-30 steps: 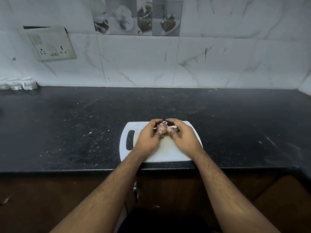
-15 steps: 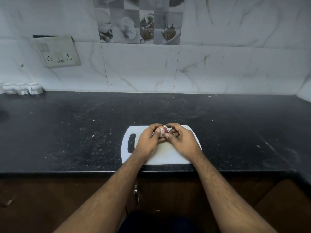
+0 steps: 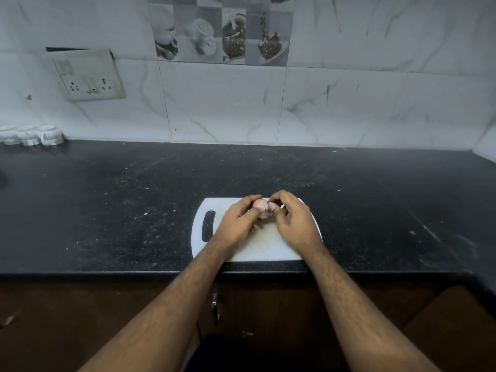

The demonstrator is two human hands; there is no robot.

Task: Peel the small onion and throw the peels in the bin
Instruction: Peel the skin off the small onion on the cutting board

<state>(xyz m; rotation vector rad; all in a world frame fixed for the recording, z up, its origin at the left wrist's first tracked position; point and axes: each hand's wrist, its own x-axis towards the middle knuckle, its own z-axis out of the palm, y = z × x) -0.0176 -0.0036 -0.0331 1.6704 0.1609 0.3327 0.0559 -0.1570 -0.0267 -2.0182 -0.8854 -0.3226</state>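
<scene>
A small pinkish onion [image 3: 261, 208] sits between the fingertips of both hands, just above a white cutting board [image 3: 252, 251] with a slot handle on its left. My left hand [image 3: 239, 221] grips the onion from the left. My right hand [image 3: 291, 221] pinches at its right side, where a bit of loose skin shows. Most of the onion is hidden by my fingers. No bin is in view.
The board lies near the front edge of a black speckled counter [image 3: 107, 210]. Small white cups [image 3: 32, 134] stand at the back left by the tiled wall. A switch panel [image 3: 88, 76] is on the wall. Brown cabinet doors [image 3: 80, 318] are below.
The view has tilted up a little. My fingers have shifted around the onion, which now shows more of its pale rounded top between the fingertips.
</scene>
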